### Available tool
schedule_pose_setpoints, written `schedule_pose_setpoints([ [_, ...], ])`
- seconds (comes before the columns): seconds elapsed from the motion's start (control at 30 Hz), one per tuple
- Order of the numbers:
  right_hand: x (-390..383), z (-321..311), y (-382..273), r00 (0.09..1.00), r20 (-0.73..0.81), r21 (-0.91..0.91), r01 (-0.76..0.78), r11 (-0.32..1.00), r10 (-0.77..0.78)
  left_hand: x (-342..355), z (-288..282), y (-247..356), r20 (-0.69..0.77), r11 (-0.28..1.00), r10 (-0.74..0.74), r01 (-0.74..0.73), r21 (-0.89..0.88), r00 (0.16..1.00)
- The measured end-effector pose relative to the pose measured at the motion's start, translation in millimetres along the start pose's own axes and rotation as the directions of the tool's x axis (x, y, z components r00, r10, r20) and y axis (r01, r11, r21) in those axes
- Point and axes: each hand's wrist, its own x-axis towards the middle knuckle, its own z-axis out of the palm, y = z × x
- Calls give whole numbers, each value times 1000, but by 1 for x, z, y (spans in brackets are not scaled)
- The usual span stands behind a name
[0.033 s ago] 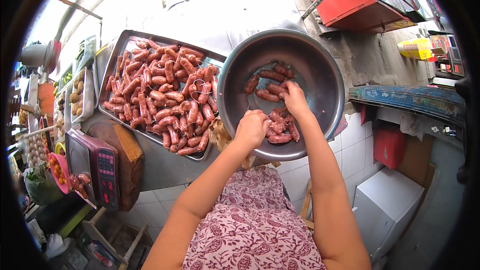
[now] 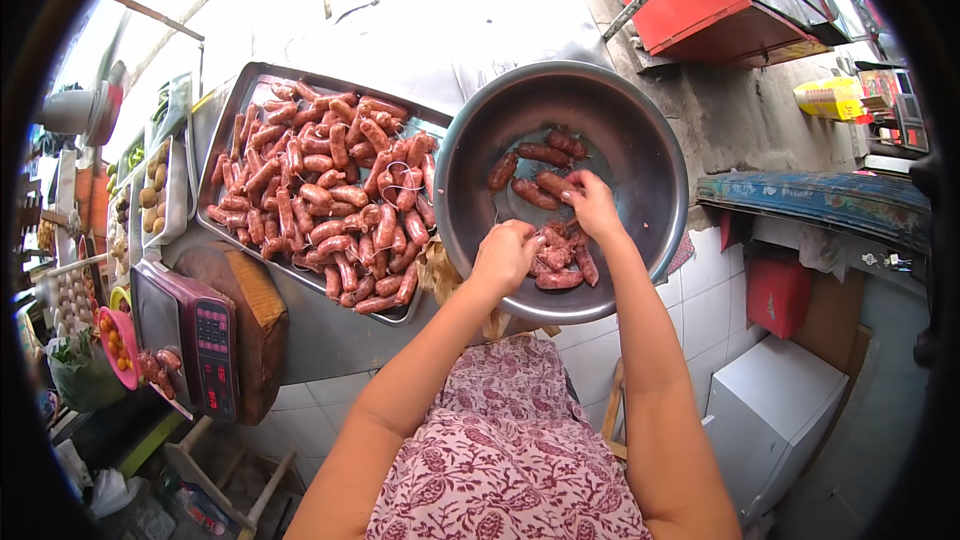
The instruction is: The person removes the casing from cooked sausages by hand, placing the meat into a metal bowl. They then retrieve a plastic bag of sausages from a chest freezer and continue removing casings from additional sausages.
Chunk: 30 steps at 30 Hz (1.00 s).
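In a big grey metal basin (image 2: 655, 140) lie several plump red-brown sausages (image 2: 543, 154) and, nearest me, a heap of loose ground meat and broken sausage (image 2: 560, 248). My right hand (image 2: 597, 210) pinches the near end of one sausage (image 2: 552, 183) with thumb and fingers. My left hand (image 2: 506, 255) is closed over the basin's near left side, beside the meat heap; its fingertips are pressed together and what they hold is hidden. A thin pale string (image 2: 496, 208) shows just above it.
Left of the basin, a metal tray (image 2: 228, 110) is heaped with tied sausages. A crumpled brown paper (image 2: 437, 270) sits between them. Farther left are a round wooden block (image 2: 255, 305) and a digital scale (image 2: 205, 340). A red metal box (image 2: 700, 0) stands at the far right.
My right hand's fingers have shifted slightly down at the sausage's end. My left hand and the other sausages stay nearly where they were.
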Motion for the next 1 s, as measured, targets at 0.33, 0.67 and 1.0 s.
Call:
schedule_pose_setpoints([
  [0.33,-85,-20,-21,915,217,452,-403,796,340,40,42,5,272,124,-47,275,-953,961],
  [0.67,-58,-70,-43,907,173,56,380,923,-383,50,21,-4,592,511,187,437,-741,784],
  [1.0,-91,-63,-20,920,72,10,385,923,-384,38,23,6,692,679,259,383,-627,674],
])
